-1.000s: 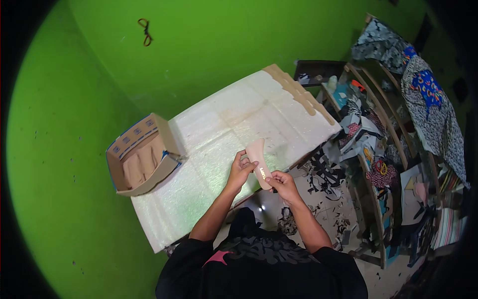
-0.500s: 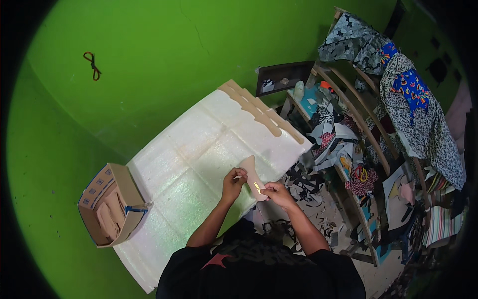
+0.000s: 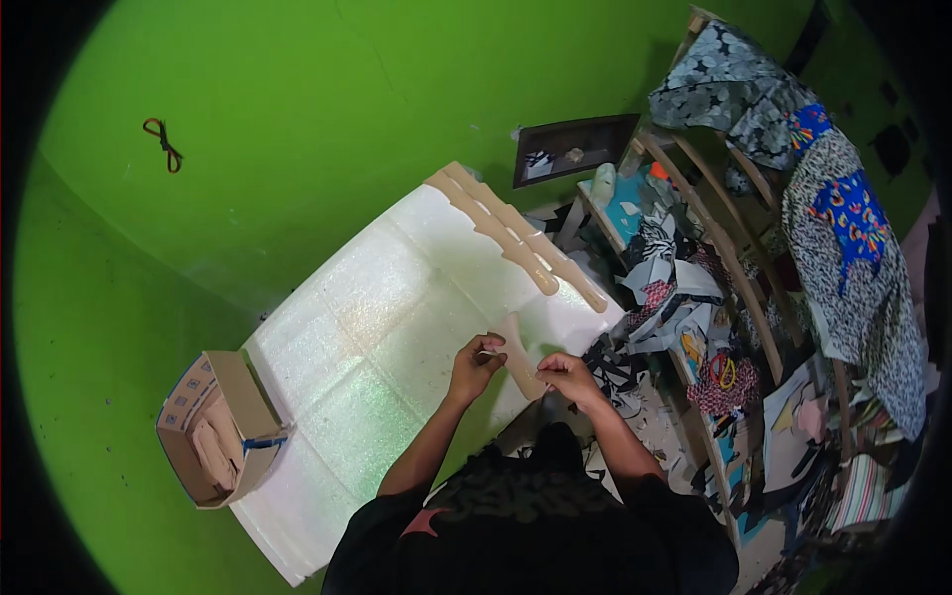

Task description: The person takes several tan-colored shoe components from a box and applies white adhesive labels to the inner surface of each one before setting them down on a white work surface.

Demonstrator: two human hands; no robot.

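Observation:
A beige shoe insole (image 3: 517, 352) is held over the near right side of the white-covered table (image 3: 347, 307). My left hand (image 3: 477, 369) pinches its left edge around the middle, fingers curled. My right hand (image 3: 572, 380) grips the near, narrower end between thumb and fingers. No gold print shows on the face turned up. Along the table's far right edge lie two overlapping rows of similar beige insoles (image 3: 496, 233).
At the table's left end stands an open cardboard box (image 3: 260, 402) with beige pieces (image 3: 213, 446) inside. To the right, a wooden rack (image 3: 709, 233) holds fabric scraps, and patterned cloth (image 3: 843, 238) hangs over it. Scraps litter the floor. A green wall (image 3: 297, 119) rises behind.
The insole's gold print, visible before, no longer shows; its plain face is up now. Both hands have shifted slightly right in view, still holding it.

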